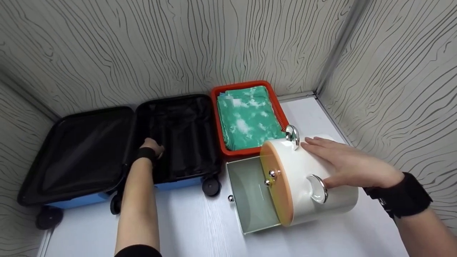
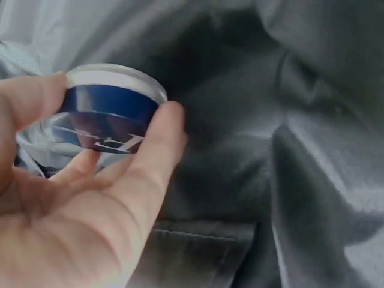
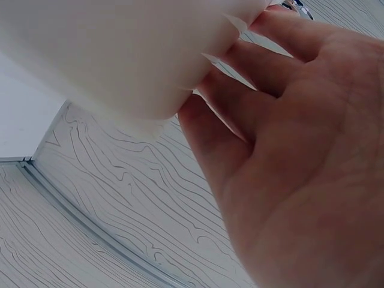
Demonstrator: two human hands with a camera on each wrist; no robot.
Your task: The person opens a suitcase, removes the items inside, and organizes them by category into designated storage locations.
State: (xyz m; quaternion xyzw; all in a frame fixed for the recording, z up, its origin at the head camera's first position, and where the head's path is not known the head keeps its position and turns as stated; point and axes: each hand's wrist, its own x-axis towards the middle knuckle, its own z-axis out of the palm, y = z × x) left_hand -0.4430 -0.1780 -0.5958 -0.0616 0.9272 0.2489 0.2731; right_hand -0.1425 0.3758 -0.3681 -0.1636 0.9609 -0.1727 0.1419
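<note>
My left hand [image 1: 152, 146] reaches down into the right half of an open black-lined suitcase [image 1: 178, 142]. In the left wrist view it pinches a small round tin-like container [image 2: 114, 108] with a dark blue side, pale lettering and a whitish rim, close to the dark lining. My right hand [image 1: 353, 166] lies with extended fingers on a white rounded storage box [image 1: 303, 160] with silver handles and an orange front. A greenish see-through drawer [image 1: 250, 194] is pulled out of that box. The right wrist view has the fingertips touching the box's white surface.
Behind the drawer a red basket [image 1: 223, 153] holds folded green-and-white cloth [image 1: 246, 117]. The suitcase's other half [image 1: 85, 153] lies open at the left. Black wheels [image 1: 211, 186] jut from its near side. Wood-patterned walls [image 1: 178, 46] enclose the white table [image 1: 189, 221].
</note>
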